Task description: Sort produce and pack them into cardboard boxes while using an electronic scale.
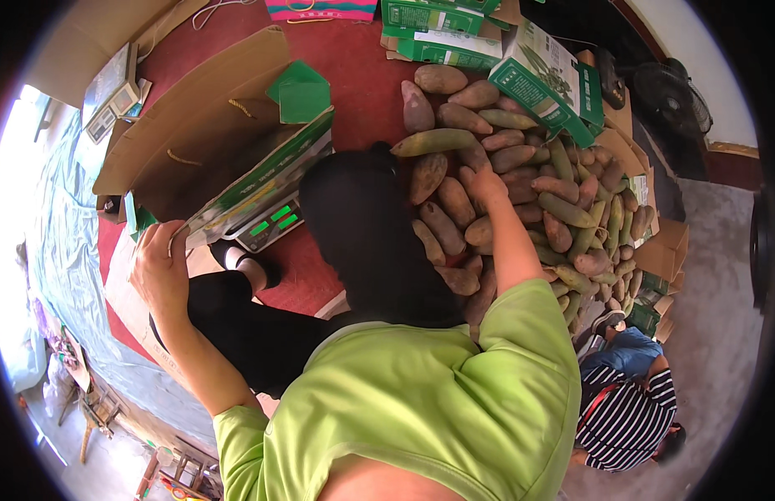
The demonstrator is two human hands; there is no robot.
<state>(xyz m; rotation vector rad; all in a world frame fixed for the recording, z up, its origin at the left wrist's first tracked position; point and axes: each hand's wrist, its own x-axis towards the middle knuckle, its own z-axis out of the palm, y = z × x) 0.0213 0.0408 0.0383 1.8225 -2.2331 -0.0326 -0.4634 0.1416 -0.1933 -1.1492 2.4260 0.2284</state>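
Note:
My left hand [160,263] is closed on the near corner of an open cardboard box [266,175], which has a green printed outer side and twisted cord handles. The box stands on a digital scale [270,227] with lit green displays. My right hand [485,189] reaches into a large pile of oblong vegetables, some reddish-brown, others green. Its fingers are closed around a brown oblong vegetable [473,155], partly hidden by the hand. Beside it lies a long green vegetable [434,142]. The inside of the box shows only bare cardboard where I can see it.
Green and white printed boxes [538,71] stand behind the pile. A black fan [673,96] is at the far right. Another scale [112,96] sits at the far left, near blue plastic sheeting [66,225]. A person in a striped shirt [625,409] is at the lower right.

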